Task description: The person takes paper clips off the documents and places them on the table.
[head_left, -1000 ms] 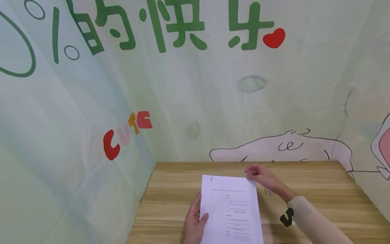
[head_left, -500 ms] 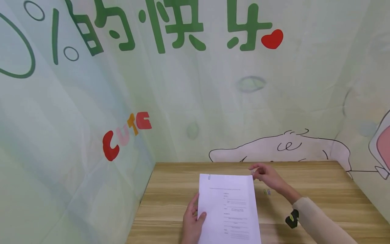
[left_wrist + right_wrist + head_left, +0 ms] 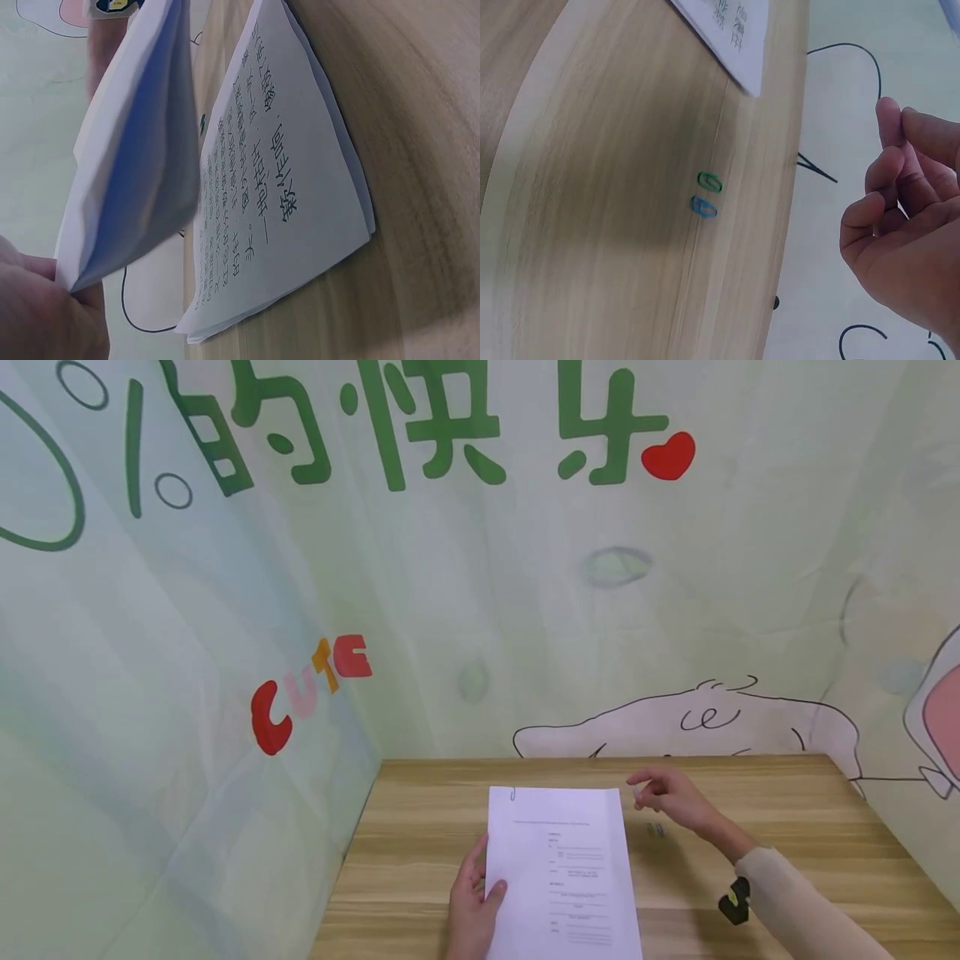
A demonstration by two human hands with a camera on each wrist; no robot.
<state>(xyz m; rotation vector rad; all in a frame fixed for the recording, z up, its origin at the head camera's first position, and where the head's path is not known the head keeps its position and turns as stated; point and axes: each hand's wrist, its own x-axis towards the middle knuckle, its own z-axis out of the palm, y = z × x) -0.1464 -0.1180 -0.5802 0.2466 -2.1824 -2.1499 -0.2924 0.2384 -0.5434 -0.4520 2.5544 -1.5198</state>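
Observation:
My left hand (image 3: 474,902) grips the left edge of a thin stack of printed paper (image 3: 525,877), thumb on the front. The stack is tilted up off the table, and its pages fan slightly apart in the left wrist view. A paper clip (image 3: 513,794) sits on its top edge near the left corner. Just right of the upper right corner, apart from the paper, is my right hand (image 3: 673,797). Its thumb and index finger pinch a small pale sliver (image 3: 636,792) about as big as a paper clip; its exact kind is not clear.
A green paper clip (image 3: 709,182) and a blue paper clip (image 3: 703,207) lie on the wooden table (image 3: 420,810) below the right hand. Handwritten sheets (image 3: 300,172) lie flat beneath the held stack. A printed cloth backdrop (image 3: 450,610) stands behind and at the sides.
My right hand has drawn away from the paper's upper right corner, to the right, still pinching the pale sliver. My left hand keeps its grip on the stack.

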